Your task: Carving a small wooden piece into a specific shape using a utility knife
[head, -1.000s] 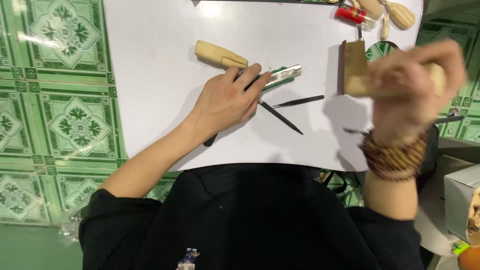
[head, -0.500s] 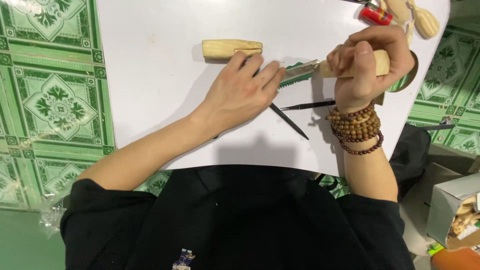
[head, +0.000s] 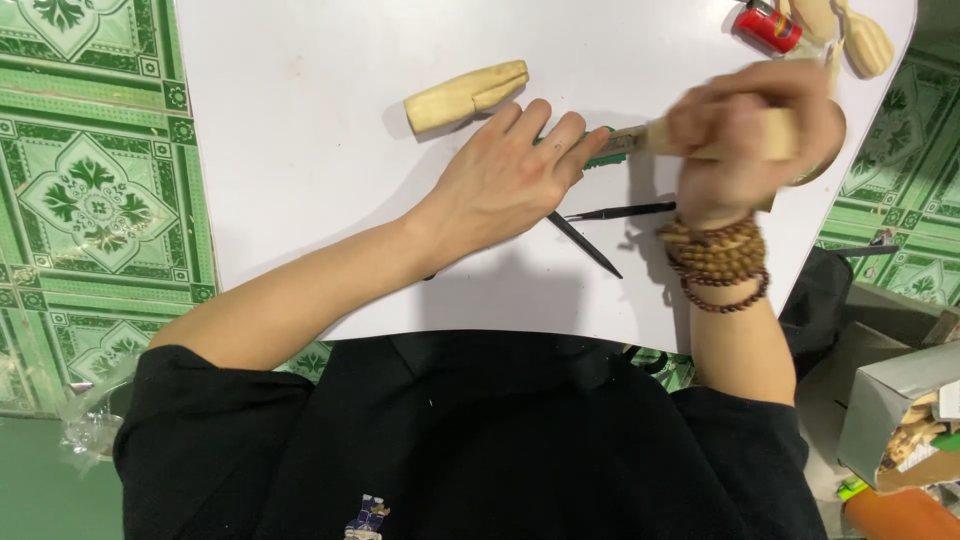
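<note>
Head view: the left hand [head: 500, 185] is lying flat on the white surface [head: 300, 150], fingers [head: 560, 135] released and spread, pressing down a green-handled tool [head: 600, 158]. The right hand [head: 745, 135] is clenching a pale wooden handle [head: 775, 130] (blurred, so its working end cannot be told), level with the left fingertips. Judgement: a steady left press and short, controlled strokes are advisable, since the two hands are working close together.

A pale carved wooden piece [head: 465, 95] is lying just beyond the left hand; two thin dark pointed tools [head: 600, 230] are lying beside the wrist. Open room is lying leftward; the right edge, crowded by a red cylinder [head: 765, 25] and wooden spoons [head: 860, 40], is near.
</note>
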